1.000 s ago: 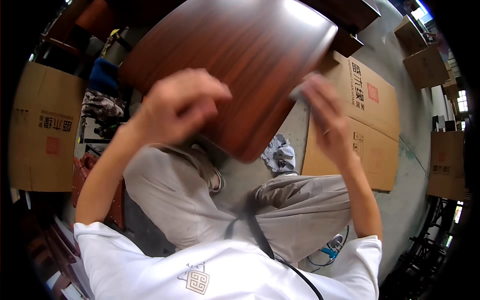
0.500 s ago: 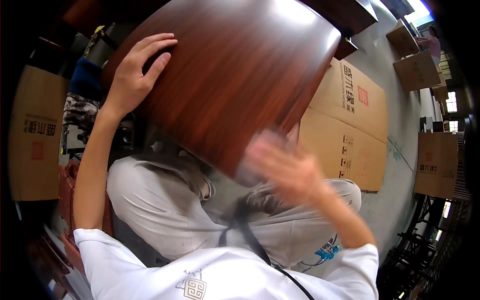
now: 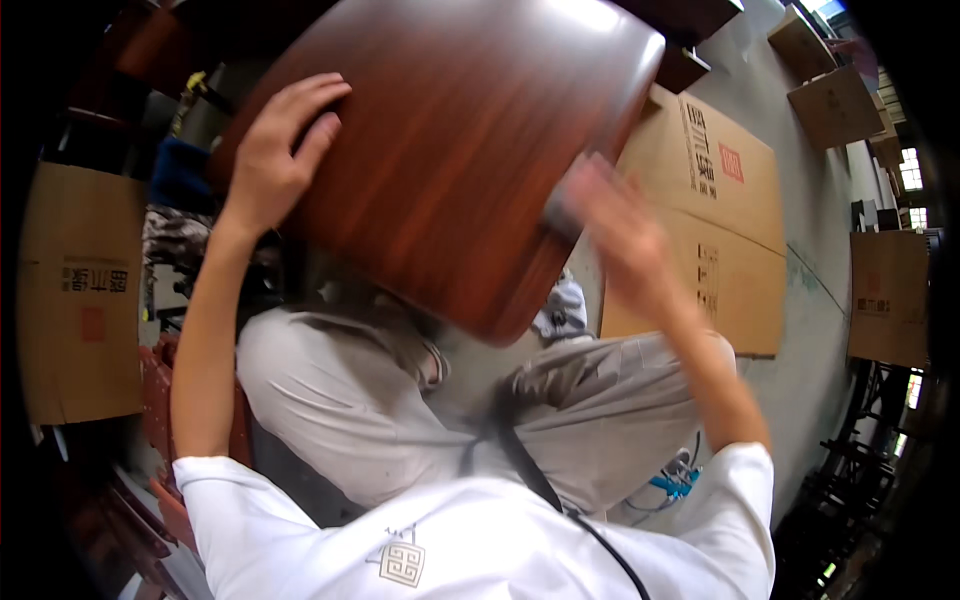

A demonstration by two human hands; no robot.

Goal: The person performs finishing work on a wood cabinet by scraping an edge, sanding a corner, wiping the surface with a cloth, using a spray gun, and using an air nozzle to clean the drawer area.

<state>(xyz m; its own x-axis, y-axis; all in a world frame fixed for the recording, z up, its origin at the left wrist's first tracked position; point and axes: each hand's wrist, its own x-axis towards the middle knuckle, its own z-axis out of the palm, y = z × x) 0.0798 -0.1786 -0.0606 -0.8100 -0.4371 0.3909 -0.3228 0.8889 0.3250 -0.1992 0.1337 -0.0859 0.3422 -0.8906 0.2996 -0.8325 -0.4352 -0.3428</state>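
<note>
Panel (image 3: 440,180) under wide left hand (image 3: 276,155), right hand (image 3: 622,232) at its edge around blurred grey pad (image 3: 562,210)

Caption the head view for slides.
Left hand on a glossy brown board; right hand, blurred, with something grey near the edge.

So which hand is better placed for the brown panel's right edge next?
Probably the right hand, at that edge with a blurred grey thing; the left hand rests on the left side of the panel.
</note>
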